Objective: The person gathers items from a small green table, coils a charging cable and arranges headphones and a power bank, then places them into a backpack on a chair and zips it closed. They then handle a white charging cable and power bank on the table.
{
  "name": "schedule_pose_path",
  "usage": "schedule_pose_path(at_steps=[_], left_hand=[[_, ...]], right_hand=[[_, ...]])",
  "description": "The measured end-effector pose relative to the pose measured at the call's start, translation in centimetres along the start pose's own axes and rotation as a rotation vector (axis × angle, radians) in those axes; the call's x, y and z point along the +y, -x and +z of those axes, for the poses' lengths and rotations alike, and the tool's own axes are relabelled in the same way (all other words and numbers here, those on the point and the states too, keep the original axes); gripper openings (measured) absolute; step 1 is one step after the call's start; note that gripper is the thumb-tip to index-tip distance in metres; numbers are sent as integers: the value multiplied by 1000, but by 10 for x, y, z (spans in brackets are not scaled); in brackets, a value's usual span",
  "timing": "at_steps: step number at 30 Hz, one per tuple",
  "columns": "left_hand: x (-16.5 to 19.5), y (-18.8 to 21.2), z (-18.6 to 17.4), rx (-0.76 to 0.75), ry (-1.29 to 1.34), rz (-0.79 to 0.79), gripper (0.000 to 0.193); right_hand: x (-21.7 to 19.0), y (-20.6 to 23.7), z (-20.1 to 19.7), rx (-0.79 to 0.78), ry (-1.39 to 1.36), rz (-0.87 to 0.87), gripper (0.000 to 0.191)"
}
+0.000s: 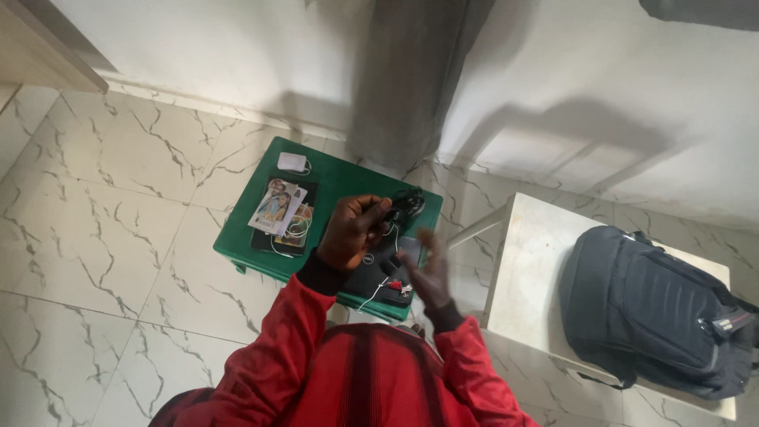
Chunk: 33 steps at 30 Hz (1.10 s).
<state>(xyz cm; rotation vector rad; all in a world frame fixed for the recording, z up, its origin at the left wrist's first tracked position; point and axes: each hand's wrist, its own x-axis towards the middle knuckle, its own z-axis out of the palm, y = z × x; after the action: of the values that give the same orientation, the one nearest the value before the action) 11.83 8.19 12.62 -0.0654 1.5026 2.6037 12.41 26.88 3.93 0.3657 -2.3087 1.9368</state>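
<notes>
Black cable bundle [405, 202] pinched in left hand [353, 231], dangling above green desk [237, 237]. Lay up-left of open, blurred right hand [424, 273], empty, just beside.

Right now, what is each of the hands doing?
Left hand: closed, holding a black cable above the green table.
Right hand: open, holding nothing, blurred.

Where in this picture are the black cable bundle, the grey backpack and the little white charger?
black cable bundle [406, 202], head view, on the coiled loops beside the left hand [353, 231].
grey backpack [648, 308], head view, middle of its front panel.
white charger [292, 162], head view, centre of its top face, at the green table's [332, 170] far edge.
</notes>
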Motion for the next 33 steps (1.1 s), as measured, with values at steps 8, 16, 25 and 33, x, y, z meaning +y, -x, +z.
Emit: schedule_pose_path(at_steps=[8,16,25,33], left_hand=[[-3,10,30,-103,-690,177,24],[18,38,31,-66,-497,220,11],[-10,45,-9,-114,-515,130,17],[-81,32,9,95,-285,268,27]], right_hand=[[-123,-32,-65,-312,702,-678,61],[-106,-36,-40,-518,300,-355,19],[-58,-24,-31,-497,-533,31,18],[-37,-18,-5,-174,-594,-42,37]])
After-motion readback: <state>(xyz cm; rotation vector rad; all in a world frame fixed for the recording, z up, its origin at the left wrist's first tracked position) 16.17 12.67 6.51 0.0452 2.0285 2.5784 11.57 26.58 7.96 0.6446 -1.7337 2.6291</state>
